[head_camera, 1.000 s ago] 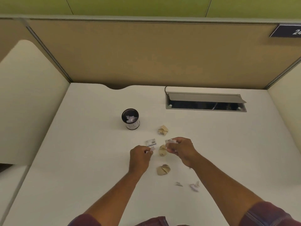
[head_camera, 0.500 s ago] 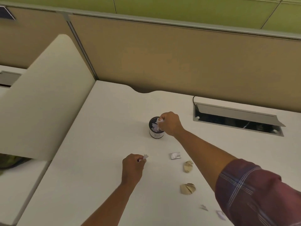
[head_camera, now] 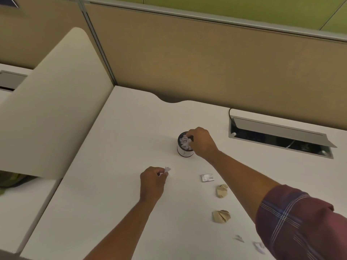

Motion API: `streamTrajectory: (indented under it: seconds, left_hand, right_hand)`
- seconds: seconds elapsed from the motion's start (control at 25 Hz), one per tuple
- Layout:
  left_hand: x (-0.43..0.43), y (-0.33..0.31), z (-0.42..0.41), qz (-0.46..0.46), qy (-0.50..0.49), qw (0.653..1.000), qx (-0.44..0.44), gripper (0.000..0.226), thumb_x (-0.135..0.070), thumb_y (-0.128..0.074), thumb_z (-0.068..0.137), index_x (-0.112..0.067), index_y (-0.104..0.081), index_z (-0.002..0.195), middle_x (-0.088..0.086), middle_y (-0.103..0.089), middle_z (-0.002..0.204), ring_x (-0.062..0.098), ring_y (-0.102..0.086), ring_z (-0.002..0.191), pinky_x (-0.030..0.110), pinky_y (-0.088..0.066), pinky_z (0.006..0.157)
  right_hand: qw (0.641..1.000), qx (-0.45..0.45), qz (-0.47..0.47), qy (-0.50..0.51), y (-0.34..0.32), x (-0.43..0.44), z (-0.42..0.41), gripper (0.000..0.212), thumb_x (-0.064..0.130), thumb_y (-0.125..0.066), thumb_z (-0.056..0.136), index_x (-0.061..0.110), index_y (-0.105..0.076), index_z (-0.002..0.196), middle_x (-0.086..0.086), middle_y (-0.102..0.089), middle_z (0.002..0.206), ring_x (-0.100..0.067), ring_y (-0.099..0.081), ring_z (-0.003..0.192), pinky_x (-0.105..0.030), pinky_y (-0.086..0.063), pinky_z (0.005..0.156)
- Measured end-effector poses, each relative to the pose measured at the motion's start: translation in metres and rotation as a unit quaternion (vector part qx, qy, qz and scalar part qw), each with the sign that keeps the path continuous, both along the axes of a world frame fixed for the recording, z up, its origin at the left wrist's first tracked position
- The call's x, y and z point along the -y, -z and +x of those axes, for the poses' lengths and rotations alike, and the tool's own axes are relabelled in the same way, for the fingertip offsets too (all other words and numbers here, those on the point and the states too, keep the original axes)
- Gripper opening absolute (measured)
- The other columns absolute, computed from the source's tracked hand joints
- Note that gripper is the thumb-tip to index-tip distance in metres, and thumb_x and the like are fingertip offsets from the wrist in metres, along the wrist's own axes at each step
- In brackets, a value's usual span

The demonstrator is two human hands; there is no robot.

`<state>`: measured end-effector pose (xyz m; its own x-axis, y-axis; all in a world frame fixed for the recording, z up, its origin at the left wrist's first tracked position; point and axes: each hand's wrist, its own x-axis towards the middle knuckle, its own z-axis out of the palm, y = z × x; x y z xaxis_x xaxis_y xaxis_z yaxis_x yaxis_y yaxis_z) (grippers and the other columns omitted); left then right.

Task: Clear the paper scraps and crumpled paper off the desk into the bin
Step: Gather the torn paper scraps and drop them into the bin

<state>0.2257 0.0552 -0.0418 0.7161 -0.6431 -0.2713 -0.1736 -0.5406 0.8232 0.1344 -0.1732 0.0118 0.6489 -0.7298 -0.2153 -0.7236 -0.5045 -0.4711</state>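
A small black round bin point(head_camera: 183, 152) stands mid-desk with white scraps point(head_camera: 183, 142) inside. My right hand point(head_camera: 201, 142) is over its mouth, fingertips bent down at the scraps; whether they still grip one is unclear. My left hand point(head_camera: 153, 182) hovers nearer me and to the left, pinching a small white paper scrap point(head_camera: 167, 169). On the white desk point(head_camera: 112, 156) right of it lie a grey printed scrap point(head_camera: 207, 177), two tan crumpled paper balls point(head_camera: 222, 190) point(head_camera: 221, 216), and two tiny white scraps point(head_camera: 238, 238) point(head_camera: 259, 246) beside my right sleeve.
An open cable hatch point(head_camera: 277, 136) with a raised grey flap is sunk into the desk at the back right, a black cable point(head_camera: 230, 112) by its corner. A cream divider panel point(head_camera: 47, 109) bounds the left side and a tan partition wall point(head_camera: 206, 62) the back.
My right hand went from the desk's middle to the bin carrying a white scrap and now dips at its mouth. My left hand picked up a scrap and holds it. The view turned left.
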Motion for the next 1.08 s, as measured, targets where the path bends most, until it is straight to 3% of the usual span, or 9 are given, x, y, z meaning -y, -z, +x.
streamTrajectory:
  seconds: [0.16,0.32,0.44,0.56,0.72,0.92,1.08]
  left_hand:
    - [0.041,-0.024,0.003,-0.028,0.027,0.999,0.026,0.013,-0.016,-0.077,0.086,-0.009,-0.078,0.075,0.010,-0.072,0.075,0.033,-0.071,0.071,0.051,-0.062,0.072]
    - [0.094,-0.050,0.006,-0.043,0.095,0.987,0.123,0.022,-0.015,-0.074,0.086,-0.009,-0.072,0.065,0.012,-0.068,0.066,0.029,-0.062,0.070,0.040,-0.054,0.068]
    - [0.132,-0.056,0.006,-0.025,0.124,0.983,0.136,0.021,-0.016,-0.073,0.090,-0.009,-0.077,0.071,0.011,-0.071,0.070,0.025,-0.061,0.069,0.029,-0.043,0.065]
    - [0.153,-0.051,0.004,0.005,0.139,0.981,0.133,0.012,-0.011,-0.074,0.088,-0.004,-0.081,0.081,0.013,-0.075,0.079,0.027,-0.068,0.074,0.025,-0.044,0.063]
    - [0.160,-0.043,-0.001,0.050,0.166,0.976,0.135,0.005,-0.005,-0.074,0.082,-0.005,-0.079,0.084,0.014,-0.074,0.088,0.032,-0.070,0.087,0.035,-0.054,0.075]
    - [0.156,-0.045,-0.004,0.070,0.165,0.973,0.144,0.031,-0.011,-0.075,0.086,-0.007,-0.073,0.116,0.016,-0.068,0.115,0.032,-0.065,0.109,0.038,-0.054,0.091]
    - [0.136,-0.050,-0.023,0.027,0.128,0.976,0.175,0.033,-0.015,-0.073,0.088,-0.013,-0.069,0.120,0.012,-0.061,0.121,0.032,-0.061,0.114,0.046,-0.057,0.096]
  right_hand:
    - [0.991,0.078,0.009,0.109,-0.003,0.001,-0.038,0.022,0.008,-0.066,0.087,0.016,-0.073,0.107,-0.005,-0.067,0.109,-0.014,-0.061,0.086,-0.016,-0.040,0.074]
    - [0.979,0.099,0.002,0.177,0.006,-0.014,-0.100,0.018,0.014,-0.068,0.089,0.018,-0.072,0.106,0.001,-0.068,0.105,-0.007,-0.059,0.081,-0.021,-0.043,0.082]
    - [0.975,0.092,0.004,0.204,0.021,-0.034,-0.155,0.015,0.015,-0.069,0.089,0.021,-0.072,0.103,0.007,-0.068,0.100,0.002,-0.059,0.075,-0.008,-0.040,0.073]
    - [0.970,0.077,0.021,0.230,0.035,-0.056,-0.209,0.016,0.016,-0.072,0.086,0.026,-0.071,0.099,0.014,-0.067,0.096,0.004,-0.062,0.075,-0.002,-0.041,0.066]
    - [0.964,0.056,0.046,0.255,0.049,-0.080,-0.265,0.022,0.014,-0.073,0.085,0.031,-0.068,0.097,0.019,-0.065,0.095,0.004,-0.063,0.076,-0.001,-0.043,0.071]
    - [0.961,0.030,0.069,0.268,0.062,-0.093,-0.302,0.021,0.012,-0.071,0.086,0.030,-0.069,0.099,0.012,-0.068,0.099,0.000,-0.063,0.076,-0.005,-0.040,0.068]
    - [0.963,0.028,0.061,0.260,0.059,-0.088,-0.311,0.018,0.009,-0.066,0.089,0.020,-0.072,0.103,0.002,-0.070,0.103,-0.005,-0.062,0.078,-0.017,-0.043,0.076]
